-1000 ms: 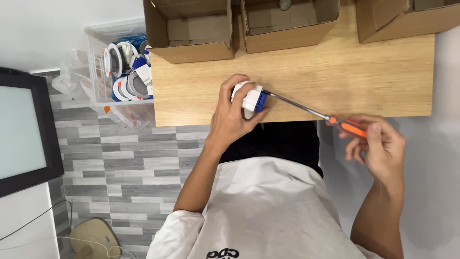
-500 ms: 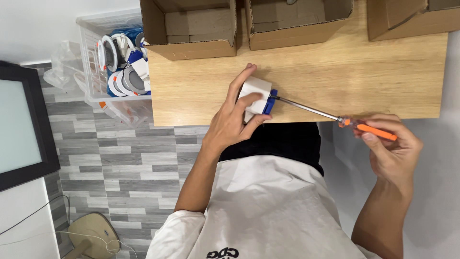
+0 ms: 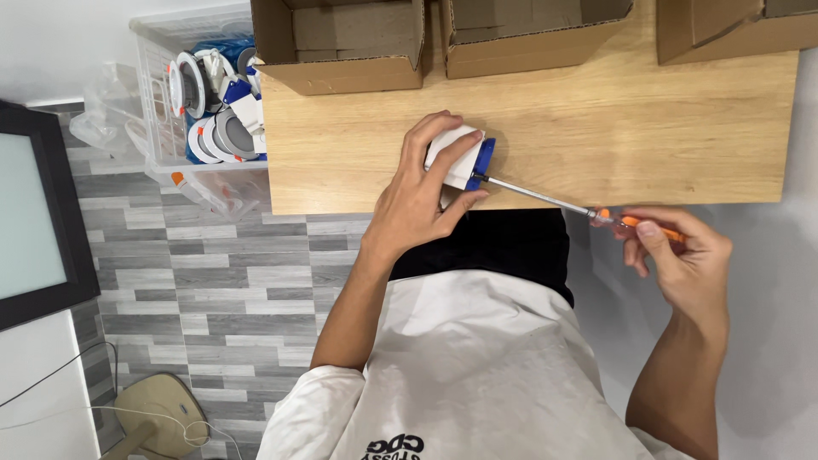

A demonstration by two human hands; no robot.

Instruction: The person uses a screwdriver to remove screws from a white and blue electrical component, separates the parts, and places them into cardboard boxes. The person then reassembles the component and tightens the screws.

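A: Near first. Right hand (image 3: 682,264) off the bench edge, fingers (image 3: 652,234) pinched tight on the orange handle of the screwdriver (image 3: 562,204).

B: Shaft direction?

A: Long axis runs from the right hand up-left across the bench (image 3: 639,128) edge; tip sits at the blue end of the white fitting (image 3: 460,158). So the fitting lies left of and beyond the right hand.

B: Left hand?

A: Left hand (image 3: 417,204) is the nearer one to the fitting, fingers wrapped over it, pinning it on the front part of the bench. Thumb sits just below the shaft.

B: Further out?

A: Three open cardboard boxes (image 3: 341,51) along the far edge, well apart from the fitting. Clear plastic bin (image 3: 162,162) of similar white-and-blue parts left of the bench. Nothing blocks the shaft's line.
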